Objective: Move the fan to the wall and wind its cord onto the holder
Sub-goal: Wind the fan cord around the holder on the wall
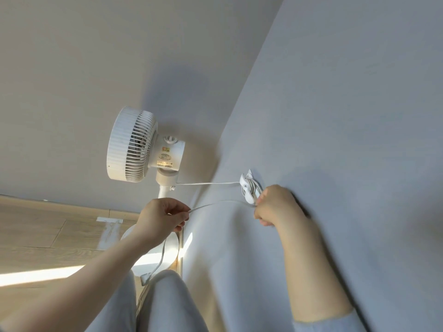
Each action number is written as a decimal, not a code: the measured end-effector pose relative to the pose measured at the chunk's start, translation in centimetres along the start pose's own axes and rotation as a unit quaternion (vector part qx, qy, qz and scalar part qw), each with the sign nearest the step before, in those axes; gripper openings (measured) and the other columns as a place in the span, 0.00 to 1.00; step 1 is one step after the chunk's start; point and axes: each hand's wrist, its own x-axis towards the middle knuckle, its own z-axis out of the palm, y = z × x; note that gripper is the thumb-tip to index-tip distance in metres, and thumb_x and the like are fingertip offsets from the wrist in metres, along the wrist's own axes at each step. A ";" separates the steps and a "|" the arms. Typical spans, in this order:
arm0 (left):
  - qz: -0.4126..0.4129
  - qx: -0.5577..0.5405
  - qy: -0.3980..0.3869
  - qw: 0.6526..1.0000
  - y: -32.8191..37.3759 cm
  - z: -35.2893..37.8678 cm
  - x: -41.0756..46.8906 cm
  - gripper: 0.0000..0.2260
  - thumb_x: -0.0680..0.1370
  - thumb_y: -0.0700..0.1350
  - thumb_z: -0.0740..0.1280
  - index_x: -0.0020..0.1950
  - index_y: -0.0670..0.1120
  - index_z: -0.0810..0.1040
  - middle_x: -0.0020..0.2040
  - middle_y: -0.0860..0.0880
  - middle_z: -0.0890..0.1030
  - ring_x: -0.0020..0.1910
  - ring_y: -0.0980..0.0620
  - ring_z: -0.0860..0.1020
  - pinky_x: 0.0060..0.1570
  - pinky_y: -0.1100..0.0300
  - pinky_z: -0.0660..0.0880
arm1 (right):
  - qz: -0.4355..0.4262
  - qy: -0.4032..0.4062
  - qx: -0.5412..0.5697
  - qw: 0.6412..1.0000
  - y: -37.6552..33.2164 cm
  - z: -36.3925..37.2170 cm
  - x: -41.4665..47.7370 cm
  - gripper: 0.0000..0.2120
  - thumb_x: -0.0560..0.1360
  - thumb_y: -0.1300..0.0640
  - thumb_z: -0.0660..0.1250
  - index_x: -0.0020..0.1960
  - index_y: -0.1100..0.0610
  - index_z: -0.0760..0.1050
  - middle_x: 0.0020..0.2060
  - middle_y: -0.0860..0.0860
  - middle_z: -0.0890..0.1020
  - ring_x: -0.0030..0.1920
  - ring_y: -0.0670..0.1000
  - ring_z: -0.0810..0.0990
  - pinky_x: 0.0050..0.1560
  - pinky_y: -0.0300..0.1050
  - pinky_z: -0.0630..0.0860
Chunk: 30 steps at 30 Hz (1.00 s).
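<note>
1. White cord (223,202): limp, light; runs from fan (134,144), beside the wall (335,116), to holder (249,188).
2. Left hand (160,216) fingers pinch the slack; right hand (278,204) fingers grip cord at the holder.
3. Hold near the plug (145,279).

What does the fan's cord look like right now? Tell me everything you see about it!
The cord is thin, white and looks like flexible plastic. It leaves the fan just below the head and runs tight across to the holder on the wall, where several loops are already wound. The right hand touches the cord at the holder. From there a stretch reaches the left hand, which pinches it. The rest hangs down loose, ending in a grey plug near the person's knees.
</note>
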 end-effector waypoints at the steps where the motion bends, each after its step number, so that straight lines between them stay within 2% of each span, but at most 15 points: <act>1: 0.001 0.004 -0.003 1.000 -0.1 0.2 -0.2 0.04 0.73 0.35 0.69 0.43 0.42 0.83 0.36 0.42 0.83 0.29 0.52 0.79 0.30 0.69 0.78 | -0.001 0.011 0.019 1.000 0.4 0.5 -0.7 0.10 0.66 0.66 0.65 0.47 0.62 0.79 0.41 0.60 0.85 0.42 0.59 0.85 0.47 0.53 0.83; 4: 0.000 0.008 -0.017 1.000 -0.3 0.9 -0.6 0.06 0.72 0.35 0.70 0.40 0.44 0.83 0.33 0.45 0.83 0.28 0.54 0.79 0.30 0.69 0.77 | -0.022 0.013 0.035 0.999 1.9 1.9 -2.2 0.14 0.68 0.68 0.61 0.52 0.68 0.78 0.43 0.63 0.84 0.45 0.61 0.84 0.49 0.55 0.81; 9: 0.009 0.058 -0.034 0.998 -1.0 1.0 -0.7 0.08 0.72 0.36 0.71 0.37 0.48 0.82 0.35 0.44 0.85 0.27 0.56 0.79 0.30 0.66 0.78 | -0.023 0.041 0.031 0.998 2.9 4.0 -2.9 0.16 0.72 0.66 0.59 0.57 0.65 0.77 0.53 0.59 0.82 0.53 0.58 0.81 0.54 0.50 0.78; 12: 0.038 0.153 -0.027 0.987 -1.4 0.5 -0.7 0.04 0.72 0.44 0.72 0.37 0.51 0.83 0.33 0.50 0.84 0.30 0.58 0.79 0.32 0.62 0.76 | -0.017 0.028 0.092 0.995 3.1 5.3 -2.3 0.18 0.73 0.65 0.60 0.61 0.61 0.76 0.58 0.56 0.80 0.58 0.57 0.79 0.56 0.42 0.75; 15: 0.029 0.224 -0.036 0.973 -1.7 -0.1 -0.8 0.07 0.72 0.51 0.71 0.35 0.53 0.81 0.33 0.53 0.83 0.34 0.54 0.79 0.35 0.59 0.75 | -0.021 0.015 0.146 0.989 3.5 6.9 -2.0 0.12 0.72 0.64 0.60 0.50 0.57 0.79 0.45 0.54 0.81 0.50 0.61 0.77 0.48 0.40 0.72; 17: -0.002 0.248 -0.054 0.967 -2.0 -0.3 -0.8 0.11 0.72 0.54 0.70 0.33 0.50 0.82 0.29 0.54 0.80 0.30 0.54 0.76 0.32 0.61 0.71 | -0.019 0.028 0.181 0.983 3.8 7.9 -1.8 0.16 0.73 0.63 0.61 0.59 0.60 0.77 0.54 0.55 0.81 0.57 0.58 0.78 0.55 0.42 0.73; 19: -0.033 0.241 -0.075 0.967 -2.5 -0.6 -0.8 0.13 0.73 0.54 0.69 0.32 0.49 0.83 0.25 0.54 0.77 0.27 0.55 0.74 0.32 0.62 0.70 | -0.018 0.044 0.197 0.979 4.0 8.7 -1.7 0.20 0.74 0.62 0.62 0.66 0.61 0.73 0.63 0.55 0.78 0.64 0.54 0.75 0.62 0.42 0.71; 21: -0.063 0.205 -0.098 0.972 -2.9 -1.2 -0.8 0.14 0.75 0.52 0.68 0.32 0.47 0.83 0.25 0.53 0.77 0.25 0.56 0.73 0.31 0.64 0.72 | -0.029 0.057 0.202 0.977 3.9 9.4 -1.4 0.20 0.75 0.62 0.62 0.67 0.61 0.72 0.64 0.55 0.77 0.66 0.53 0.74 0.64 0.41 0.69; 24: -0.084 0.160 -0.138 0.974 -3.1 -1.5 -0.9 0.15 0.76 0.49 0.67 0.32 0.45 0.83 0.23 0.52 0.72 0.21 0.56 0.68 0.26 0.64 0.68 | -0.042 0.065 0.205 0.976 3.7 10.2 -0.9 0.20 0.76 0.62 0.61 0.67 0.62 0.72 0.64 0.55 0.77 0.67 0.53 0.72 0.65 0.41 0.67; 27: -0.055 0.137 -0.120 0.982 -2.9 -1.4 -0.8 0.15 0.76 0.50 0.67 0.31 0.46 0.83 0.21 0.53 0.69 0.21 0.57 0.65 0.27 0.63 0.65 | -0.057 0.060 0.193 0.978 3.9 10.5 -0.7 0.21 0.76 0.62 0.61 0.69 0.61 0.70 0.65 0.55 0.76 0.68 0.53 0.72 0.66 0.42 0.67; 29: -0.036 0.118 -0.099 0.987 -2.9 -1.4 -0.6 0.16 0.77 0.49 0.66 0.31 0.47 0.83 0.21 0.54 0.67 0.21 0.58 0.64 0.27 0.62 0.63 | -0.071 0.039 0.191 0.978 4.2 10.4 -0.7 0.22 0.76 0.63 0.60 0.70 0.61 0.69 0.62 0.55 0.77 0.65 0.53 0.74 0.64 0.43 0.70; 30: -0.030 0.111 -0.091 0.989 -2.9 -1.4 -0.5 0.16 0.77 0.48 0.66 0.30 0.48 0.83 0.21 0.54 0.67 0.21 0.58 0.63 0.28 0.61 0.61 | -0.079 0.025 0.193 0.978 4.3 10.3 -0.9 0.22 0.75 0.63 0.60 0.69 0.60 0.69 0.58 0.54 0.79 0.60 0.53 0.77 0.61 0.44 0.73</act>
